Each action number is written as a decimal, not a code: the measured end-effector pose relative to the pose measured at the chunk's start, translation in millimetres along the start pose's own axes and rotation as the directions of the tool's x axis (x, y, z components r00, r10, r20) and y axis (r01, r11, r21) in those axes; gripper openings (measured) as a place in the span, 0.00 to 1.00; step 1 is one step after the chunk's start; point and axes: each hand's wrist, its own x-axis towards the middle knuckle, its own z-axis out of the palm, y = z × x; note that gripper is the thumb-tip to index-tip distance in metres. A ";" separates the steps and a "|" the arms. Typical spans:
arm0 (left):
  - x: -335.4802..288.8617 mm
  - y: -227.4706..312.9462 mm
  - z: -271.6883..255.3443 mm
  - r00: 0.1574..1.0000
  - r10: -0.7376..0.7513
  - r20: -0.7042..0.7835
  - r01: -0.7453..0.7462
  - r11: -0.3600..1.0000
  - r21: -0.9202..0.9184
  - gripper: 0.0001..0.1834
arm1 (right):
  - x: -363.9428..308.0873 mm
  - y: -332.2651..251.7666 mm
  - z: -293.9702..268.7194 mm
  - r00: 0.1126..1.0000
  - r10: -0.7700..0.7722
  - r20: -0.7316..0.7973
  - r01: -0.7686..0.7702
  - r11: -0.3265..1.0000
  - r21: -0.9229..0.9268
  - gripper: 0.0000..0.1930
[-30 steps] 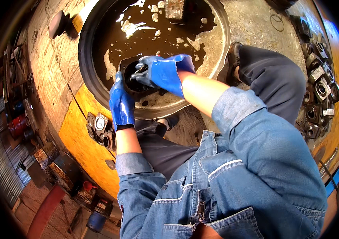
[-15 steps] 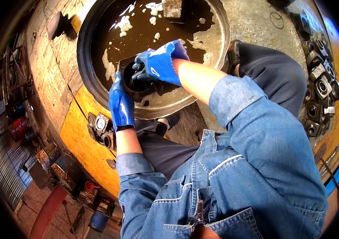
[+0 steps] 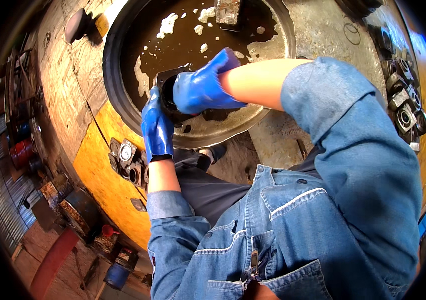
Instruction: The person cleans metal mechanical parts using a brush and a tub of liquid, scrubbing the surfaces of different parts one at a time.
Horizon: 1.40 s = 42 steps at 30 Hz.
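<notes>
A dark metal housing (image 3: 165, 78) with a square flange and a wide round bore is held over the near left part of a large round basin (image 3: 114, 85). My left hand (image 3: 157, 129), in a blue rubber glove, grips the housing's left side, its thumb along the edge. My right hand (image 3: 199, 89), gloved the same way, bends over the bore from the right. Its fingers are hidden inside or behind the glove's back, so whether they hold anything does not show. Brown liquid (image 3: 183, 42) with patches of foam fills the basin.
A worn rectangular block (image 3: 227, 12) stands in the basin's far side. Several metal housings (image 3: 128, 162) lie by my left forearm, and more parts (image 3: 404, 117) are piled at the right. A dark round-topped object (image 3: 76, 26) stands far left. Two thin rings (image 3: 351, 34) lie far right.
My right hand has turned over, its fingers going from visible in the bore to hidden, and its elbow has swung outward right. My left hand keeps hold of the housing. The view has shifted slightly.
</notes>
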 end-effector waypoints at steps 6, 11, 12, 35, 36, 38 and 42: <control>-6.5 5.2 6.6 0.999 -0.014 -0.035 0.014 1.000 -0.003 0.27 | 2.8 23.1 14.7 0.870 -0.386 -0.307 0.441 0.887 0.136 0.13; -1.9 -1.4 3.2 1.000 0.024 0.007 -0.024 0.999 -0.040 0.27 | 7.1 9.0 9.9 0.959 -0.131 -0.253 0.142 0.990 0.024 0.11; -0.2 -2.2 -0.5 1.000 0.016 0.014 -0.015 0.999 -0.031 0.27 | 7.1 -0.6 6.6 0.979 -0.013 -0.202 0.029 0.997 0.076 0.12; -19.4 -0.3 -0.8 0.932 0.356 0.065 -0.281 0.598 0.751 0.22 | 8.0 -20.3 52.9 0.823 0.476 0.311 0.496 -0.868 0.017 0.21; -23.0 4.3 7.6 0.954 0.301 0.010 -0.230 0.709 0.667 0.21 | 10.0 -15.0 55.0 0.828 0.455 0.328 0.461 -0.885 0.064 0.21; -21.5 11.4 20.8 0.984 0.156 -0.081 -0.105 0.893 0.437 0.21 | 16.6 -2.8 84.2 0.783 0.619 -0.059 0.471 -0.529 0.706 0.23; -16.9 9.8 14.8 0.983 0.011 -0.183 0.031 0.974 0.223 0.28 | -2.6 23.4 48.0 0.817 0.525 -0.239 -0.116 0.556 0.823 0.28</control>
